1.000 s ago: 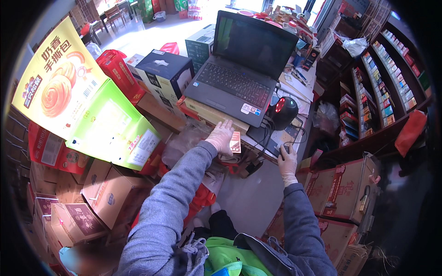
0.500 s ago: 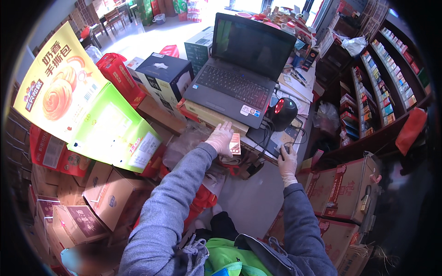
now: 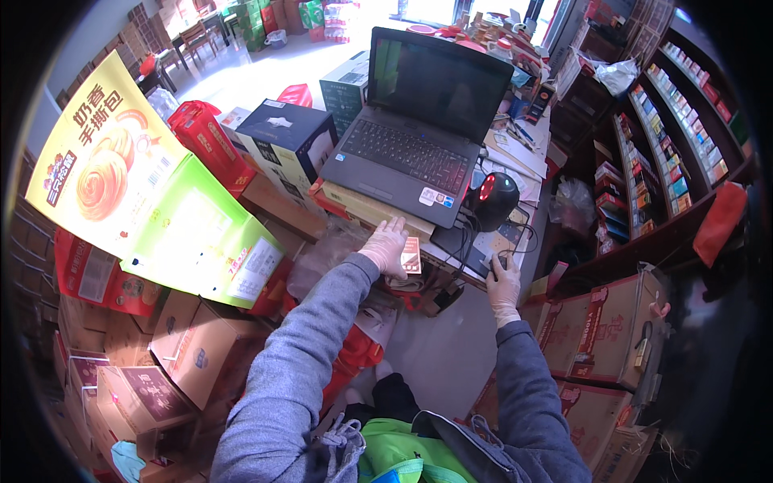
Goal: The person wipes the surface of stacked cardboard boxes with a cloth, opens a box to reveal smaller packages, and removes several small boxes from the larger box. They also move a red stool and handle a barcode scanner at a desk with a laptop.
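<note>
My left hand point(image 3: 387, 248), in a thin pale glove, is closed at the front edge of the desk, below the laptop. A small, flat orange-red and white packet point(image 3: 411, 255) sticks out from its right side, and the hand's grip partly hides it. My right hand point(image 3: 504, 283), gloved too, curls over a dark computer mouse point(image 3: 502, 262) at the desk's right front corner. An open black laptop point(image 3: 408, 153) with a dark screen rests on a flat box point(image 3: 378, 208). Beside it stands a black rounded scanner point(image 3: 494, 198) with a red glow.
A big yellow-green opened carton point(image 3: 193, 225) leans at the left, above stacked brown cartons point(image 3: 197, 346). Taped cartons point(image 3: 604, 330) stand at the right, below shelves of small packs point(image 3: 664, 137). Cables point(image 3: 465, 249) hang by the scanner. A red bag point(image 3: 358, 350) lies below my left arm.
The view has shifted slightly. Both hands keep their places, the left at the packet and the right on the mouse.
</note>
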Demonstrator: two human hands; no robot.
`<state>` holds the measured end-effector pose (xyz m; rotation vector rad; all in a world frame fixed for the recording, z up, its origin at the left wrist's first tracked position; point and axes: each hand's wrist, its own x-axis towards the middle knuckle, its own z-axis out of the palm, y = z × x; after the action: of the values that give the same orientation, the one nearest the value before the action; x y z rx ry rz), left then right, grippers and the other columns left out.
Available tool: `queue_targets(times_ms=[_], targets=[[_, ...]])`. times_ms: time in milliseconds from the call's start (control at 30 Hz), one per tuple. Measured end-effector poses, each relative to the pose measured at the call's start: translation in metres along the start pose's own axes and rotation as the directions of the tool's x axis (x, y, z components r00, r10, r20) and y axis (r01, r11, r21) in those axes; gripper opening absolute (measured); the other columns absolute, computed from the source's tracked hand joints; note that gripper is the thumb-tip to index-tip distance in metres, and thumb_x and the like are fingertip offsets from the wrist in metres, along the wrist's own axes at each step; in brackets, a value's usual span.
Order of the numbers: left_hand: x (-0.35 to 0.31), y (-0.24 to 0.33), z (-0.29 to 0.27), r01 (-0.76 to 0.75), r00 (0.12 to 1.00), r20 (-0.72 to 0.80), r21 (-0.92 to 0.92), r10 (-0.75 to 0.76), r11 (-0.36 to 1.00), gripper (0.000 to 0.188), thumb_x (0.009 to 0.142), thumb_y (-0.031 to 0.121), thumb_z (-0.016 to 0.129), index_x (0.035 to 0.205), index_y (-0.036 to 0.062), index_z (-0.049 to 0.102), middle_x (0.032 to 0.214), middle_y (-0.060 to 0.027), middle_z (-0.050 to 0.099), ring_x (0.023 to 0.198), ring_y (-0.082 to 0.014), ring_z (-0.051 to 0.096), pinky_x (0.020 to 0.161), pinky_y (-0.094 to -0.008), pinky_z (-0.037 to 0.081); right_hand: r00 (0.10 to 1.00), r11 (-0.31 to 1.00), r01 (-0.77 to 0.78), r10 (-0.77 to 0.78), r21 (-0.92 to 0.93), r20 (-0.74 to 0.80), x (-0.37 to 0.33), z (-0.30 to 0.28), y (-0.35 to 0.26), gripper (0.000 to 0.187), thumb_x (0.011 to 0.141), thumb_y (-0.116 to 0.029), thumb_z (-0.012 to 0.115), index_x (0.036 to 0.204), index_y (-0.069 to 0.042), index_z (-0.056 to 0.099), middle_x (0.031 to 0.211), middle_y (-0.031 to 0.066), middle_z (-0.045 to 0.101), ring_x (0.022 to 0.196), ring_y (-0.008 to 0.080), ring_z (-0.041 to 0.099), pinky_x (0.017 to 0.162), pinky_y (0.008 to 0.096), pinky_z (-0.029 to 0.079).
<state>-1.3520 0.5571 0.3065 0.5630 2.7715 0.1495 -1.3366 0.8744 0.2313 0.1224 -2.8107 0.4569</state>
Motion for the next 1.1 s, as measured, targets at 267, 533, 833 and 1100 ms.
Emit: queue_targets(times_ms=[267, 533, 833, 1100], targets=[[-0.002, 0.000, 0.001, -0.020, 1.000, -0.003, -0.005, 0.020, 1.000, 0.101, 0.054, 0.053, 0.078, 0.130, -0.0048, 0.043, 0.147, -0.0272, 0.023, 0.139, -0.0384, 0.020, 0.114, -0.0447, 0.019, 0.997, 0.999, 0.040, -0.038, 0.025, -0.066, 0.000, 0.005, 0.002, 0.042, 0.072, -0.011, 0.064, 0.113, -0.015, 0.063, 0.128, 0.0187, 0.050, 0.113, 0.0381, 0.047, 0.095, 0.0440, 0.043], [-0.011, -0.024, -0.033, -0.041, 0.998, -0.062, -0.401, 0.017, 0.915, 0.099, 0.052, 0.048, 0.080, 0.128, -0.0050, 0.044, 0.131, -0.0269, 0.046, 0.127, -0.0362, 0.042, 0.106, -0.0394, 0.033, 1.000, 1.000, 0.026, -0.026, -0.006, -0.017, 0.009, 0.003, -0.005, 0.049, 0.070, -0.013, 0.065, 0.119, -0.015, 0.060, 0.130, 0.0185, 0.048, 0.112, 0.0376, 0.048, 0.096, 0.0445, 0.041], [0.000, -0.072, -0.051, 0.159, 0.740, -0.482, -0.551, -0.468, 0.819, 0.099, 0.055, 0.040, 0.084, 0.133, -0.0005, 0.038, 0.127, -0.0217, 0.048, 0.120, -0.0354, 0.043, 0.104, -0.0412, 0.034, 0.987, 0.999, -0.036, 0.036, -0.004, 0.159, 0.033, -0.001, -0.023, 0.075, 0.073, -0.017, 0.069, 0.138, -0.001, 0.033, 0.139, 0.0186, 0.040, 0.123, 0.0376, 0.043, 0.102, 0.0421, 0.037], [0.030, -0.101, -0.047, 0.509, 0.557, -0.366, -0.558, -0.745, 0.655, 0.104, 0.054, 0.049, 0.082, 0.131, -0.0031, 0.037, 0.121, -0.0186, 0.051, 0.113, -0.0330, 0.047, 0.097, -0.0391, 0.040, 0.983, 1.000, 0.013, -0.018, 0.029, 0.181, 0.051, 0.011, -0.025, 0.079, 0.073, -0.011, 0.069, 0.140, 0.000, 0.029, 0.141, 0.0207, 0.037, 0.123, 0.0381, 0.042, 0.102, 0.0405, 0.037]])
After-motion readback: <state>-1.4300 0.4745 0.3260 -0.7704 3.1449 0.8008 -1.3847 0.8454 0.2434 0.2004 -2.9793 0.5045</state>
